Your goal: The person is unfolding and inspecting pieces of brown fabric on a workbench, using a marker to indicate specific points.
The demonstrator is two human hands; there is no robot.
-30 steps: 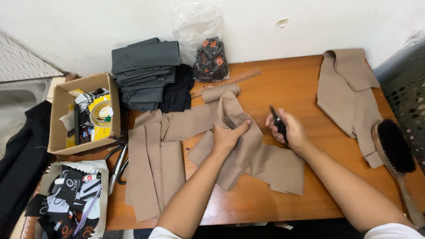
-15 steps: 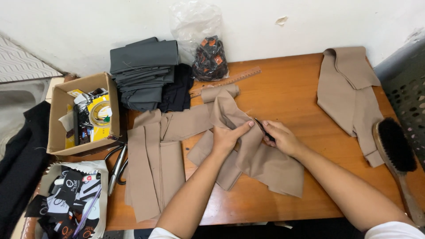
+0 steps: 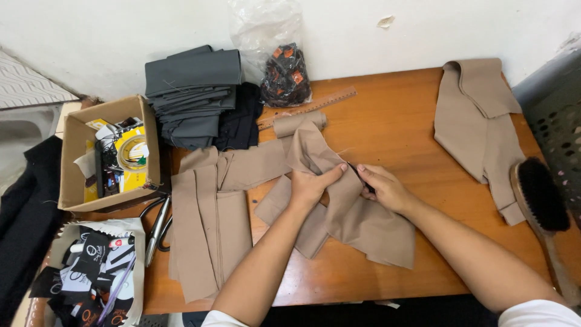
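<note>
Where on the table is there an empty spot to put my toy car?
The widest bare wood lies between the wooden ruler and the tan garment at the right. A smaller bare strip runs along the near edge, under the right hand. The left side is crowded: tan fabric pieces, scissors, cardboard box, grey folded stack.

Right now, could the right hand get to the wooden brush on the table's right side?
Probably yes: the right hand rests on the tan cloth, with only flat tan pieces lying before the brush.
</note>
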